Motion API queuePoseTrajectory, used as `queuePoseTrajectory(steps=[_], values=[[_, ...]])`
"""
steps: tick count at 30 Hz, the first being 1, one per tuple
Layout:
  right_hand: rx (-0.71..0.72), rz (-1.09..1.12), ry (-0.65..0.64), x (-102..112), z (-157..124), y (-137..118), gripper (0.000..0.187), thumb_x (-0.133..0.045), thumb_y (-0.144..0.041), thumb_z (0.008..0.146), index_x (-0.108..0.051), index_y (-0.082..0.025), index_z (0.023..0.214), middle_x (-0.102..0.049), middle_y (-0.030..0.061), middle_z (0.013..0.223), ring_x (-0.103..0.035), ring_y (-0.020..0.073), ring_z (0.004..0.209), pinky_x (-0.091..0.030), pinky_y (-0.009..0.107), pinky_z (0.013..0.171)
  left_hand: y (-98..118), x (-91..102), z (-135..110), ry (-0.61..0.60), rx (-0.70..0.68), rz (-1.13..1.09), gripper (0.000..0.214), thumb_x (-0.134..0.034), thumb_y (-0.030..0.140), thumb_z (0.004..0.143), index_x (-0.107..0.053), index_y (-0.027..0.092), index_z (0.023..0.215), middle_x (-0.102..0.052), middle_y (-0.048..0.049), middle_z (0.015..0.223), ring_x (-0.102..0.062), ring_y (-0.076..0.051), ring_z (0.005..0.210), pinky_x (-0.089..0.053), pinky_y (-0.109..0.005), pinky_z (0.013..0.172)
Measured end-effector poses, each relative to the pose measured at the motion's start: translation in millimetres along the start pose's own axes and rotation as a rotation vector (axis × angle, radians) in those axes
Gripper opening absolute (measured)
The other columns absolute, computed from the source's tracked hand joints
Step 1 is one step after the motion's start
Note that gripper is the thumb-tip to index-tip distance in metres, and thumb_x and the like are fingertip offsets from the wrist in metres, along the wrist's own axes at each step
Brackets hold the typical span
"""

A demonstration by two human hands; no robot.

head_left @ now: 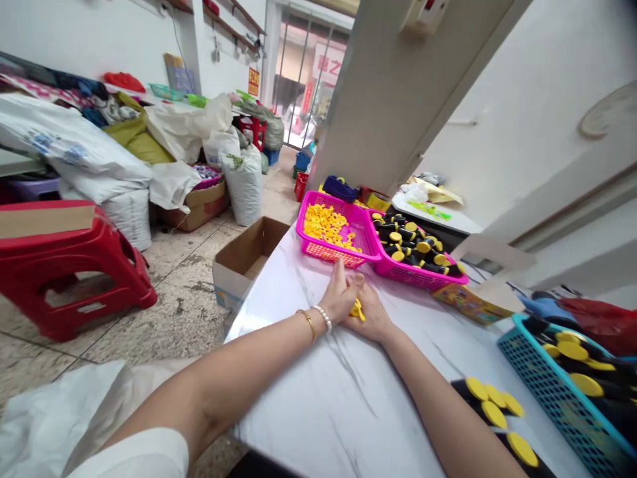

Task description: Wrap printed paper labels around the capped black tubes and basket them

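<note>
At white table, left hand met right hand.
Mid-handling, right fingers seemingly grasped yellow piece, left's were unclear; next needed steadiness.

Small workshop indicated: yellow parts were binned in baskets on a table, sacks were piled along the wall, a barred doorway was seen behind.

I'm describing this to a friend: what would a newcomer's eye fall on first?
Probably the pink basket of small yellow pieces at the far end of the white table, with a second pink basket of black, yellow-ended items beside it. Next, the left hand and right hand, meeting in front with something yellow between them. A red stool stands out on the left.
</note>
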State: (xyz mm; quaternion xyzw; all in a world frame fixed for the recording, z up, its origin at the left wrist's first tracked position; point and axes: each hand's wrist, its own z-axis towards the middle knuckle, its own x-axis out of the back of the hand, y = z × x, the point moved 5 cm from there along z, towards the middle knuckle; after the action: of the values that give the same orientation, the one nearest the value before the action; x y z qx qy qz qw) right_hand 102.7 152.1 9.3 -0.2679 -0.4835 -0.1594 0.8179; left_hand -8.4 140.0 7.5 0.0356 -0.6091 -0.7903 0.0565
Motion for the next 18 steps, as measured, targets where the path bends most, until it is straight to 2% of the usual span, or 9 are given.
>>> queuePoseTrajectory(steps=[2, 4, 6, 10, 14, 16, 18], values=[[0.021, -0.027, 0.028, -2, 2, -9, 0.06, -0.07, -0.037, 0.071, -0.052, -0.02, 0.126, -0.05, 0.0152, 0.129, -0.052, 0.0328, 0.116, -0.043, 0.05, 0.097, -5, 4.1, 2, 0.064, 0.07, -0.088, 0.083, -0.035, 0.064, 0.089, -0.023, 0.006, 0.148, -0.015, -0.0211, 0.157, -0.012, -0.026, 0.146, -0.014, -0.038, 0.118], [0.017, -0.041, 0.076, -1, 3, -16, 0.051, -0.069, -0.033, 0.072, -0.056, -0.02, 0.119, -0.048, 0.0141, 0.126, -0.052, 0.0301, 0.113, -0.047, 0.045, 0.094, -8, 8.0, 4, 0.097, 0.114, -0.129, 0.079, -0.033, 0.064, 0.09, -0.029, 0.008, 0.145, -0.021, -0.0215, 0.156, -0.019, -0.027, 0.145, -0.019, -0.037, 0.116], [0.005, -0.065, 0.122, 0, 2, -22, 0.046, -0.069, -0.031, 0.072, -0.057, -0.02, 0.115, -0.046, 0.0132, 0.122, -0.053, 0.0281, 0.109, -0.049, 0.04, 0.091, -8, 11.9, 5, 0.124, 0.094, -0.106, 0.072, -0.035, 0.062, 0.091, -0.039, 0.009, 0.14, -0.035, -0.0213, 0.15, -0.032, -0.026, 0.14, -0.025, -0.036, 0.113], [-0.043, -0.092, 0.2, 5, 2, -21, 0.035, -0.068, -0.03, 0.074, -0.061, -0.019, 0.106, -0.046, 0.0109, 0.113, -0.055, 0.025, 0.1, -0.051, 0.037, 0.085, -4, 22.2, 8, 0.213, 0.025, -0.018, 0.046, -0.046, 0.048, 0.091, -0.056, 0.013, 0.12, -0.061, -0.0155, 0.124, -0.055, -0.022, 0.118, -0.04, -0.033, 0.101], [-0.08, -0.064, 0.309, 12, 3, -11, 0.023, -0.067, -0.025, 0.074, -0.063, -0.019, 0.096, -0.048, 0.0075, 0.103, -0.056, 0.0223, 0.094, -0.05, 0.037, 0.085, -14, 37.0, 16, 0.315, 0.077, 0.004, 0.021, -0.05, 0.033, 0.089, -0.062, 0.016, 0.09, -0.068, -0.0101, 0.096, -0.061, -0.02, 0.092, -0.046, -0.031, 0.084], [-0.086, -0.065, 0.334, 14, 4, -8, 0.02, -0.067, -0.024, 0.074, -0.064, -0.019, 0.093, -0.048, 0.0067, 0.1, -0.055, 0.022, 0.092, -0.049, 0.038, 0.084, -21, 41.5, 21, 0.333, 0.109, 0.005, 0.022, -0.048, 0.03, 0.089, -0.059, 0.017, 0.075, -0.066, -0.0059, 0.079, -0.06, -0.017, 0.078, -0.046, -0.029, 0.075], [-0.084, -0.063, 0.34, 16, 5, -7, 0.017, -0.067, -0.024, 0.075, -0.065, -0.02, 0.091, -0.049, 0.0061, 0.098, -0.056, 0.0215, 0.09, -0.05, 0.038, 0.083, -26, 43.4, 24, 0.34, 0.128, -0.003, 0.028, -0.043, 0.03, 0.092, -0.056, 0.019, 0.07, -0.062, -0.0027, 0.069, -0.058, -0.016, 0.069, -0.044, -0.027, 0.069]])
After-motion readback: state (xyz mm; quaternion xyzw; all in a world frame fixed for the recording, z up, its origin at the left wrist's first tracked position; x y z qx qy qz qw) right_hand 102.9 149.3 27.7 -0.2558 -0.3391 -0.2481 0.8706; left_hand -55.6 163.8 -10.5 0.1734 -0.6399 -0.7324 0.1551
